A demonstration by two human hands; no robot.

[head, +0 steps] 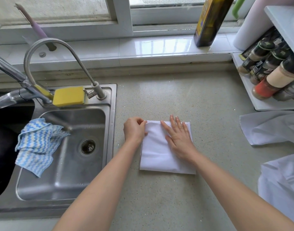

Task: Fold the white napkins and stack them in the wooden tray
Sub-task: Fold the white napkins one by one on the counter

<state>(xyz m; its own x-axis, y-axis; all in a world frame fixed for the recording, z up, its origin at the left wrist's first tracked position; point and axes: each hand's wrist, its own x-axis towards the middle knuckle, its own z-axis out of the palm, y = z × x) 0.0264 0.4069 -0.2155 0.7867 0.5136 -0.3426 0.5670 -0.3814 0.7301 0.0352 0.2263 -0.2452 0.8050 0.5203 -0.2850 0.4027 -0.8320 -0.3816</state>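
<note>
One white napkin (161,152) lies on the desk (159,197) at the centre of the view, already doubled into a rough square with layered edges showing along its far side. The left hand (133,130) has its grip clamped on the napkin's corner at 11 o'clock, thumb and fingertips pinching the cloth. The right hand (179,137) lies flat on the upper right part of the napkin, fingers straight and spread, grip apart, pressing the layers down. Judging by that, this napkin is mid-fold, with perhaps one more fold or a smoothing pass still to come.

The wooden tray is nowhere in view, so no stacking can be confirmed; none of the napkins is shown put away. The task looks to be at an early or middle stage.

By count, there is one napkin under the hands. At 3 o'clock from it, near the right edge, lies a loose white cloth (268,129), unfolded and rumpled. At 4 to 5 o'clock another white cloth (281,180) is partly cut off by the frame. I cannot tell whether either is one napkin or several. That makes at least three white pieces, with two seemingly still to fold.

At 9 o'clock sits the steel sink (64,164), holding one blue-and-white striped rag (36,145), with one yellow sponge (68,96) on its rim.
</note>
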